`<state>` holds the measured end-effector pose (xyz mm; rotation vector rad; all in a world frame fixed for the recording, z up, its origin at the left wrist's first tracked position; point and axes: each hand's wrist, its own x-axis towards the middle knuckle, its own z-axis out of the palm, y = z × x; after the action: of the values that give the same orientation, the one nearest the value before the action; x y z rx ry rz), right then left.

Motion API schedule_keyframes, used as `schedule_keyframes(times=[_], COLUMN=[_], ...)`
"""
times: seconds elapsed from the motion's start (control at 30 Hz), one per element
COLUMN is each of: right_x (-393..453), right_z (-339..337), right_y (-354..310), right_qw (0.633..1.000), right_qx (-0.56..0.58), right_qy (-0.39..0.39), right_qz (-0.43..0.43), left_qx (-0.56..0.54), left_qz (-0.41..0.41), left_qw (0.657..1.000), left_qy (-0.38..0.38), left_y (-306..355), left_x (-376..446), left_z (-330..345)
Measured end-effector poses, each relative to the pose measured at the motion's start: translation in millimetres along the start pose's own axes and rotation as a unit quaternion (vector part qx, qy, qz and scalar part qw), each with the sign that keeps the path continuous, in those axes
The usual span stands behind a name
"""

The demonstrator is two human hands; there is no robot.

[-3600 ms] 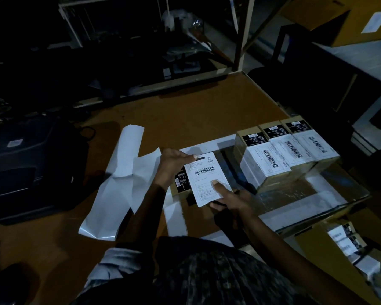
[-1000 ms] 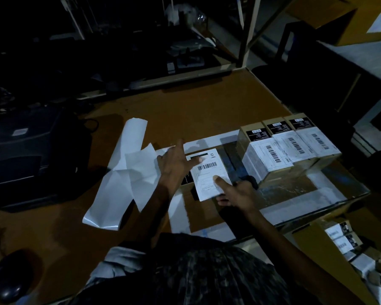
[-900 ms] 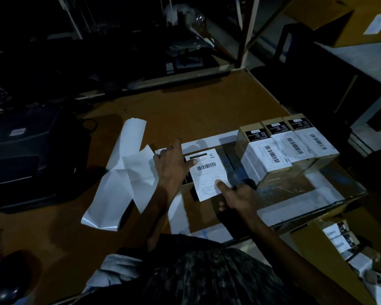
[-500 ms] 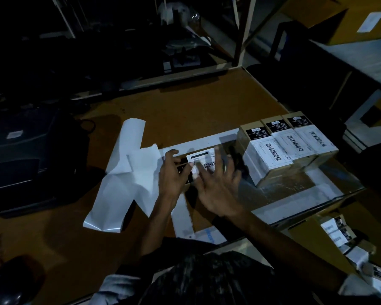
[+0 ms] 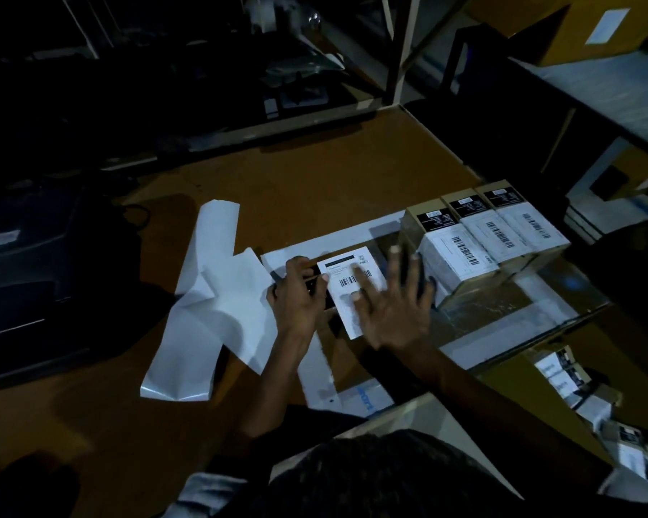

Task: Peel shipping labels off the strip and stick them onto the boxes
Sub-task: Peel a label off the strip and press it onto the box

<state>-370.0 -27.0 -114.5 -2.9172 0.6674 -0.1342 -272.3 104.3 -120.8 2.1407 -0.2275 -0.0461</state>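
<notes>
Surface (image 5: pixel 315 181): a brown top is seen across the middle of the frame, with pale strips laid in a rectangle at centre right.
Dark machine (image 5: pixel 27 263): a black bulk is seen at the left edge; its details are lost in shadow.
Backing paper (image 5: pixel 210 304): white creased sheets are spread left of centre, just beside the left hand.
Labelled boxes (image 5: pixel 483 241): three boxes are set side by side at right of centre, each with a white barcode label on top.
Box in hand (image 5: pixel 317 289): a dark box is held at the centre of the frame, mostly covered by the label and the hands.
Label (image 5: pixel 348 278): a white barcode label is laid on top of the held box.
Right hand (image 5: pixel 393 312): its fingers are spread wide and straight, with the tips pressed on the label.
Left hand (image 5: pixel 300 293): its fingers are curled round the left side of the box.
</notes>
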Motion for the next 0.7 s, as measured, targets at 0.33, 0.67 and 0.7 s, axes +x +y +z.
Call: schedule_keyframes(times=[0.33, 0.67, 0.7], right_x=[-9.9, -14.2, -9.2], right_z=[7.4, 1.7, -1.7], right_y=[0.6, -13.2, -2.9], right_qw=[0.999, 0.999, 1.000], right_qx=[-0.014, -0.011, -0.017], right_qy=[0.026, 0.014, 0.020], right_qz=[-0.015, -0.037, -0.010], left_qx=[0.043, 0.042, 0.046], left_qz=[0.000, -0.007, -0.006], left_qw=[0.999, 0.999, 0.999], left_qy=[0.002, -0.008, -0.007], left_y=[-0.4, 6.4, 5.5], left_x=[1.5, 0.8, 1.2], left_z=[1.9, -1.8, -1.5])
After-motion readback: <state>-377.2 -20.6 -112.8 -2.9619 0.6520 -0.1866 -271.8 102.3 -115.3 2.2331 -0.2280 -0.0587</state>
